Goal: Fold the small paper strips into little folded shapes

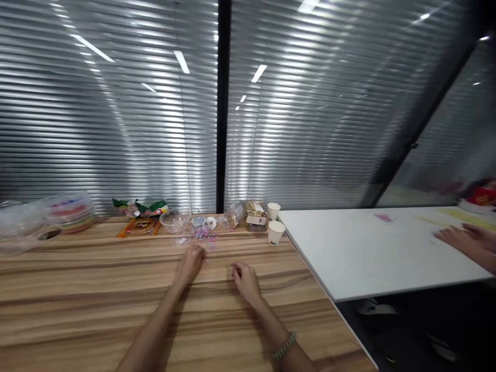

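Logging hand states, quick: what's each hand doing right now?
Left hand: partly closed near small pink pieces; whether it holds anything can't be told.
Right hand: partly closed; contents can't be told.

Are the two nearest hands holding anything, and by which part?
It cannot be told. The left hand is curled beside small pink pieces, the right hand over the wooden table; anything pinched would be too small to make out.

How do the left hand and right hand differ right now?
The left hand is beside loose pink pieces; the right hand is farther from them. The left hand is farther forward than the right hand. The right forearm wears a green bracelet; the left forearm shows none. Both are at the wooden table, fingers curled.
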Tool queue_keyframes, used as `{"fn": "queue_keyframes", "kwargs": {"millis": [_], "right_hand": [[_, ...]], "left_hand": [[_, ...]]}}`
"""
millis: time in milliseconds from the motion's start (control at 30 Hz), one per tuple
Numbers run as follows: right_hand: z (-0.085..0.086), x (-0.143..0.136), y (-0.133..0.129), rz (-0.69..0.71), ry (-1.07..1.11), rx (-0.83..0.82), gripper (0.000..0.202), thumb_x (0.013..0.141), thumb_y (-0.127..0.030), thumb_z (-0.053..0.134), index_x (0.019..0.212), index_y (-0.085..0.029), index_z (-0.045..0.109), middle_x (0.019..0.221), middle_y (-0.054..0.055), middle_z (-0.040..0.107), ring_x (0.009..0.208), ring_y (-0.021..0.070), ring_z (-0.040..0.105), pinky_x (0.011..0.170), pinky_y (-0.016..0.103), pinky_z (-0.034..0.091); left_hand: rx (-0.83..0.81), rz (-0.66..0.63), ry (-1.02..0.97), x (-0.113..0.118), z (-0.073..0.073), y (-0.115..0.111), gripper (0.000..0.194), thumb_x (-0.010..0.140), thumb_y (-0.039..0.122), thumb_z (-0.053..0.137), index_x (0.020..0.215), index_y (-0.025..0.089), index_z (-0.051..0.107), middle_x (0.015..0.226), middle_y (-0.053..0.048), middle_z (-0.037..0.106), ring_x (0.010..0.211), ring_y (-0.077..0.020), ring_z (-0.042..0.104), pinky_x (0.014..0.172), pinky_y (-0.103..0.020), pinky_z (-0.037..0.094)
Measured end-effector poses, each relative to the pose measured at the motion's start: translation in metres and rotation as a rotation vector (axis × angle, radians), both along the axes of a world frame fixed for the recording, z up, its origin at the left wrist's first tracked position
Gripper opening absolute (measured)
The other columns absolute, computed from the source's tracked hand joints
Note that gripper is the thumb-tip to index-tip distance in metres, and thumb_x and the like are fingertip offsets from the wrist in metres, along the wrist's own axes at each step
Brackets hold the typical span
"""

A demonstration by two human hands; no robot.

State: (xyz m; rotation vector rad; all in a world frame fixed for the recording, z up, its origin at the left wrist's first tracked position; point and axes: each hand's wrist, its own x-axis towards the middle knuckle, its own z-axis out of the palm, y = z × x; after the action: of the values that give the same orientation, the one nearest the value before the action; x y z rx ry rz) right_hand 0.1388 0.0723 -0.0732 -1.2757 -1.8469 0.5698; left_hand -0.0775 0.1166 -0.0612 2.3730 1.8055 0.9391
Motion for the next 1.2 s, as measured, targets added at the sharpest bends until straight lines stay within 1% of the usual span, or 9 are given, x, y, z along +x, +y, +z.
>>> {"fn": "queue_keyframes", "kwargs": {"millis": [167, 300, 433, 533, 633, 733, 867, 1033, 1200], "right_hand": [[0.009, -0.002, -0.002, -0.031, -0.056, 0.014, 0.025, 0.081, -0.015, 0.042, 0.093, -0.017, 0.064, 0.085, 0.005, 0.066, 0.075, 0.0157, 0.06, 0.068, 0.022, 0.043], [0.011, -0.003, -0.002, -0.047, -0.119, -0.008, 0.025, 0.082, -0.016, 0.043, 0.095, -0.019, 0.064, 0.086, 0.004, 0.067, 0.077, 0.015, 0.06, 0.069, 0.021, 0.042], [0.014, -0.003, -0.003, -0.011, -0.162, 0.017, 0.023, 0.084, -0.021, 0.044, 0.097, -0.021, 0.063, 0.087, 0.003, 0.066, 0.078, 0.0154, 0.06, 0.07, 0.021, 0.042], [0.019, -0.005, -0.008, 0.128, -0.198, 0.078, 0.021, 0.083, -0.026, 0.049, 0.1, -0.021, 0.061, 0.087, 0.002, 0.065, 0.078, 0.0148, 0.058, 0.07, 0.021, 0.041], [0.023, -0.009, -0.015, 0.27, -0.251, 0.116, 0.017, 0.08, -0.027, 0.055, 0.095, -0.02, 0.062, 0.085, 0.001, 0.062, 0.079, 0.0146, 0.055, 0.072, 0.021, 0.04], [0.023, -0.015, -0.022, 0.34, -0.232, 0.1, 0.017, 0.081, -0.021, 0.054, 0.096, -0.02, 0.061, 0.087, 0.001, 0.061, 0.081, 0.0143, 0.054, 0.074, 0.021, 0.04], [0.019, -0.026, -0.027, 0.333, -0.116, 0.056, 0.025, 0.081, -0.014, 0.052, 0.104, -0.02, 0.056, 0.09, 0.001, 0.061, 0.083, 0.0135, 0.054, 0.076, 0.02, 0.041], [0.015, -0.034, -0.029, 0.271, -0.076, 0.039, 0.023, 0.081, -0.012, 0.052, 0.101, -0.02, 0.058, 0.091, 0.002, 0.061, 0.085, 0.0142, 0.055, 0.079, 0.022, 0.042], [0.027, -0.027, -0.036, 0.232, -0.125, 0.083, 0.021, 0.082, -0.009, 0.048, 0.098, -0.017, 0.059, 0.093, 0.004, 0.061, 0.089, 0.0145, 0.054, 0.081, 0.023, 0.043]], "left_hand": [[-0.024, -0.157, -0.051, 0.006, -0.005, -0.009, 0.02, 0.079, 0.022, 0.042, 0.08, 0.017, 0.061, 0.089, -0.01, 0.063, 0.091, -0.0219, 0.053, 0.084, -0.035, 0.039], [-0.124, -0.231, -0.182, 0.014, -0.007, -0.021, 0.025, 0.082, 0.031, 0.039, 0.088, 0.019, 0.06, 0.093, -0.008, 0.064, 0.089, -0.0204, 0.057, 0.082, -0.033, 0.043], [-0.107, -0.211, -0.236, 0.026, -0.002, -0.04, 0.028, 0.079, 0.038, 0.043, 0.077, 0.019, 0.063, 0.084, -0.008, 0.065, 0.082, -0.0214, 0.058, 0.078, -0.032, 0.044], [-0.119, -0.135, -0.311, 0.038, 0.001, -0.058, 0.03, 0.077, 0.041, 0.044, 0.073, 0.019, 0.064, 0.078, -0.007, 0.066, 0.075, -0.0215, 0.06, 0.071, -0.031, 0.047], [-0.141, -0.048, -0.423, 0.048, -0.001, -0.073, 0.027, 0.073, 0.04, 0.046, 0.075, 0.02, 0.065, 0.078, -0.006, 0.068, 0.074, -0.0218, 0.062, 0.069, -0.031, 0.048], [-0.179, 0.027, -0.526, 0.05, -0.008, -0.08, 0.028, 0.071, 0.041, 0.048, 0.075, 0.02, 0.066, 0.076, -0.005, 0.069, 0.072, -0.0229, 0.064, 0.067, -0.031, 0.05], [-0.237, 0.046, -0.653, 0.045, -0.014, -0.079, 0.035, 0.07, 0.049, 0.05, 0.078, 0.019, 0.066, 0.076, -0.005, 0.07, 0.072, -0.0238, 0.065, 0.065, -0.031, 0.051], [-0.243, 0.021, -0.687, 0.038, -0.012, -0.081, 0.041, 0.067, 0.056, 0.052, 0.078, 0.019, 0.067, 0.075, -0.004, 0.07, 0.073, -0.0242, 0.064, 0.067, -0.032, 0.052], [-0.196, -0.032, -0.632, 0.04, -0.008, -0.086, 0.039, 0.066, 0.057, 0.053, 0.069, 0.02, 0.067, 0.079, -0.007, 0.069, 0.077, -0.0248, 0.063, 0.073, -0.035, 0.051]]}}
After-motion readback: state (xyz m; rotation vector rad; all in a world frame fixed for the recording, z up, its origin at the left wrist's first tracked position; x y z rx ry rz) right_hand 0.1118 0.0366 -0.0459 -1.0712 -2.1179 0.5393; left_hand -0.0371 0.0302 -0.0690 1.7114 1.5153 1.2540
